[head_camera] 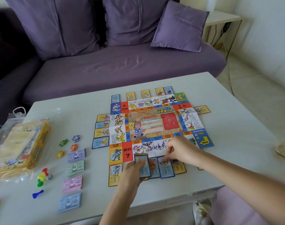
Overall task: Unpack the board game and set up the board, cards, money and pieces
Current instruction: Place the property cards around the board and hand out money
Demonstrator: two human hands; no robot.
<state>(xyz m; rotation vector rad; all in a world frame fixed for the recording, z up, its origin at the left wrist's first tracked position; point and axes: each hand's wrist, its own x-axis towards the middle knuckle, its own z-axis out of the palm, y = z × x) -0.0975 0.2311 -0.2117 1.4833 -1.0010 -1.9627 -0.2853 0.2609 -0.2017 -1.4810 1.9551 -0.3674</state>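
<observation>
Board (pixel 153 125), a colourful paper sheet w/ squares round a centre pic, is lying flat just beyond both hands. Sitting left of my left hand (pixel 135 172): 4 money stacks (pixel 75 168), 4 star tokens (pixel 74 147), 4 pawns (pixel 41 177), 1 die (pixel 49 177). Left hand is gripping a card deck (pixel 142 165); right hand (pixel 179 149), fingers curled, is pinching a blue-edged card (pixel 166 168) right beside the deck.

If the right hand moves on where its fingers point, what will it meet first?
The blue-framed paper card on the white table; the fingers of the right hand seem to pinch its top edge.
</observation>
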